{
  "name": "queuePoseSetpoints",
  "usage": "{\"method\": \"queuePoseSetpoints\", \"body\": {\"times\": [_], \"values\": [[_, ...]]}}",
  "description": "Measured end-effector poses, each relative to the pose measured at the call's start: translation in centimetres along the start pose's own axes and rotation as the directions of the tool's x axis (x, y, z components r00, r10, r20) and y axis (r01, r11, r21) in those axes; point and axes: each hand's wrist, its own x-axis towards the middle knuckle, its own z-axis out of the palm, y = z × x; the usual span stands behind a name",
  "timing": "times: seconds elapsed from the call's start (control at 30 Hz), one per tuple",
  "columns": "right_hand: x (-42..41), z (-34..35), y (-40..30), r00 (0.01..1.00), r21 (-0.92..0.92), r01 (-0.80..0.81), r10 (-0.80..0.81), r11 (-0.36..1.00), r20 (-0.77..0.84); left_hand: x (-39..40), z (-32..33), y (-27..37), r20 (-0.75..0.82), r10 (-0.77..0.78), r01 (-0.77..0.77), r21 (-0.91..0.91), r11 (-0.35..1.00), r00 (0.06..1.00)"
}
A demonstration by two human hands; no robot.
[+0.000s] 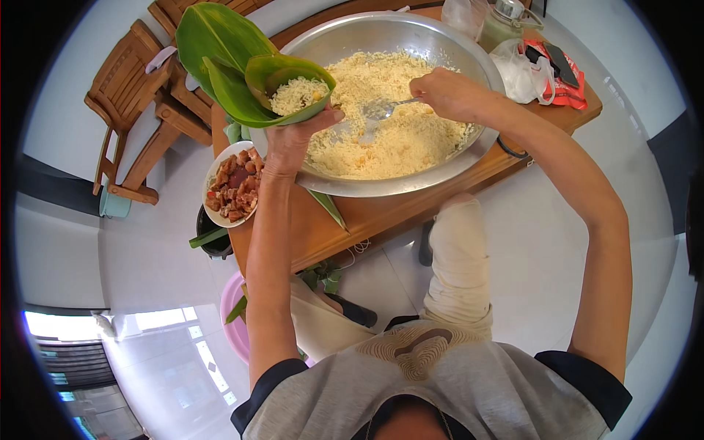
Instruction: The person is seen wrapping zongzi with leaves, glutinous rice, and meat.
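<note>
My left hand [300, 135] holds a cone of broad green leaves [258, 99] above the left rim of a large metal basin [385, 190]. Inside the cone lies a mound of rice [300, 94] with a yellowish bean or nut in it. A metal spoon [379, 109] is gripped by its handle in my right hand [446, 94]. The spoon's bowl is down at the rice [396, 154] spread through the basin, where similar yellowish pieces are mixed in. Just left of my left wrist stands a white bowl of cut, sauced meat [234, 184].
The basin rests on a wooden table [324, 242], with a loose leaf strip [329, 210] at its front edge. Plastic bags [520, 71], a phone [561, 65] and a glass jar [500, 25] sit at the right back. A pink tub [234, 324] and wooden chairs [124, 82] stand left.
</note>
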Motion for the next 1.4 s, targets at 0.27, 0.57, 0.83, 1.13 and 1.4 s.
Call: {"method": "queuePoseSetpoints", "body": {"times": [0.27, 0.57, 0.83, 1.13, 1.4], "values": [[3.6, 3.4, -1.1, 0.999, 0.018, 0.029, -0.030, 0.999, 0.023, 0.3, -0.7, -0.6, 0.032, -0.014, 0.014, -0.008, 1.000, 0.999], [2.9, 2.8, -3.0, 0.881, 0.437, -0.249, 0.015, 0.864, 0.474, 0.3, -0.2, -0.4, 0.014, -0.017, 0.017, -0.036, 0.999, 1.000], [0.5, -5.7, -2.0, 0.937, 0.362, -0.273, 0.160, 0.891, 0.311, 0.3, -0.3, -0.9, 0.034, -0.008, 0.009, -0.006, 1.000, 0.999], [0.1, -10.3, -5.6, 0.984, 0.288, 0.150, -0.116, 0.946, -0.132, 0.3, -0.8, -1.1, 0.005, -0.035, 0.036, -0.096, 0.995, 0.999], [-0.6, -9.7, -6.9, 0.960, 0.256, 0.208, -0.148, 0.944, -0.236, 0.3, -0.7, -1.3, 0.005, -0.083, 0.083, -0.140, 0.987, 0.997]]}}
